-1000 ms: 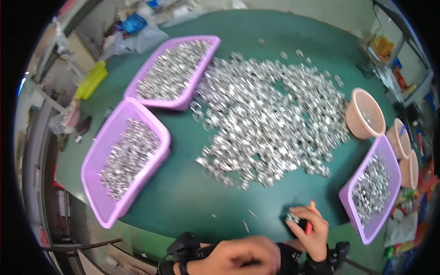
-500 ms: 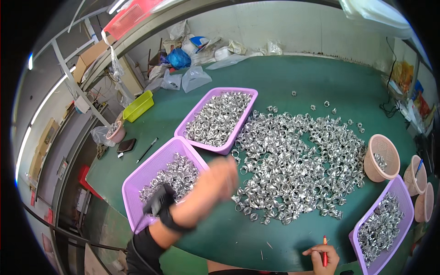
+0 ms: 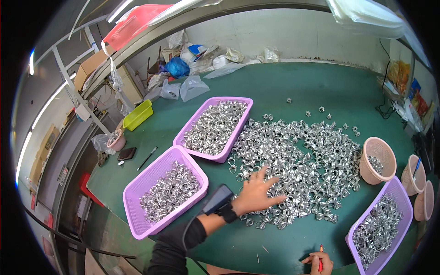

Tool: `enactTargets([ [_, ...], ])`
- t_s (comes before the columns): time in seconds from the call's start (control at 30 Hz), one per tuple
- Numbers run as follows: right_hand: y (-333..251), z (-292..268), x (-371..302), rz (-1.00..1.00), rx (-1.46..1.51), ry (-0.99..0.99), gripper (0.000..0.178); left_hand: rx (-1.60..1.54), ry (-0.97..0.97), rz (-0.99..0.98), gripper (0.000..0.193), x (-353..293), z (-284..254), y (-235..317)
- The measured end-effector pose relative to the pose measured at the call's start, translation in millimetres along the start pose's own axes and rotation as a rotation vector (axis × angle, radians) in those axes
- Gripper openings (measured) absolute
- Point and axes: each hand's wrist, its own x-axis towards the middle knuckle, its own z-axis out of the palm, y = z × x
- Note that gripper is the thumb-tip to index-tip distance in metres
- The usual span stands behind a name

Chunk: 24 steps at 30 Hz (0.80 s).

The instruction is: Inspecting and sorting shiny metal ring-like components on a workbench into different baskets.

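Observation:
My left hand [image 3: 257, 193] lies with fingers spread over the left part of a wide pile of silvery metal rings [image 3: 316, 160]. Whether its fingertips press on the rings, I cannot tell. A black band and a dark device are strapped at that wrist. My right hand [image 3: 321, 264], at the table's near edge, is closed round a red pen [image 3: 320, 256] held upright. To the left of the pile stand two purple baskets of the same rings, the nearer basket [image 3: 133, 195] partly filled and the farther basket [image 3: 248, 112] fuller.
Another purple basket [image 3: 398, 238] of rings stands at the right, beside several pink pots [image 3: 382, 146]. A lime-green tray [image 3: 137, 117], a black pen [image 3: 147, 159] and a dark wallet-like item [image 3: 127, 154] lie at the left. Plastic bags [image 3: 183, 68] are heaped at the back of the green table [image 3: 220, 250].
My left hand has moved right from over the nearer purple basket onto the ring pile, its fingers now spread. The right hand still holds the red pen. The view has shifted slightly.

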Motion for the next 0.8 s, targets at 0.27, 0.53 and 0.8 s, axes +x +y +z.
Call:
enactTargets([
  [0.27, -2.8, 6.0, 9.4, 0.157, 0.081, 0.082, 0.014, -0.06, -0.08, 0.081, 0.047, -47.0, -1.0, 13.6],
  [0.53, -24.7, 39.0, 70.7, -0.383, -0.411, -0.102, 0.017, 0.005, -0.173, 0.227, 0.052, -73.3, -10.9, 9.9],
  [0.8, -30.2, 39.2, 61.4, -0.478, -0.42, -0.095, 0.016, 0.073, -0.055, 0.32, 0.031, -93.9, -9.6, 30.6],
])
